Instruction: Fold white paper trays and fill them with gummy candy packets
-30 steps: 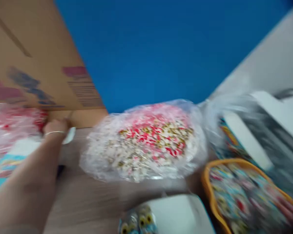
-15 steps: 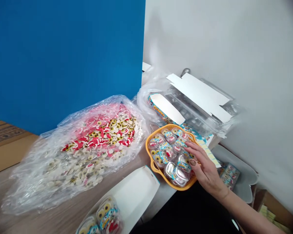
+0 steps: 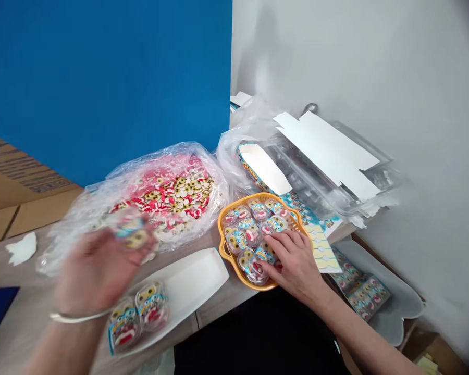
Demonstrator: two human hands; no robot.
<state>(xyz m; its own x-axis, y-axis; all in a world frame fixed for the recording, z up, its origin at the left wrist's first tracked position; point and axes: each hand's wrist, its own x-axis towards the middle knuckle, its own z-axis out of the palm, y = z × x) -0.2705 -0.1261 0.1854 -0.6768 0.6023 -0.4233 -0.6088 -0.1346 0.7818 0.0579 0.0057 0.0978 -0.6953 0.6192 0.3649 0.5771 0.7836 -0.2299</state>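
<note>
My left hand (motion-blurred) holds a clear gummy cup before the candy bag. My right hand spreads over packed cups in the orange basket; can't tell if gripping. Probably light, slick, crushable: pinch side walls gently.

L wrist: thin wht band | forearms: bare | lap: blk clothing
</note>
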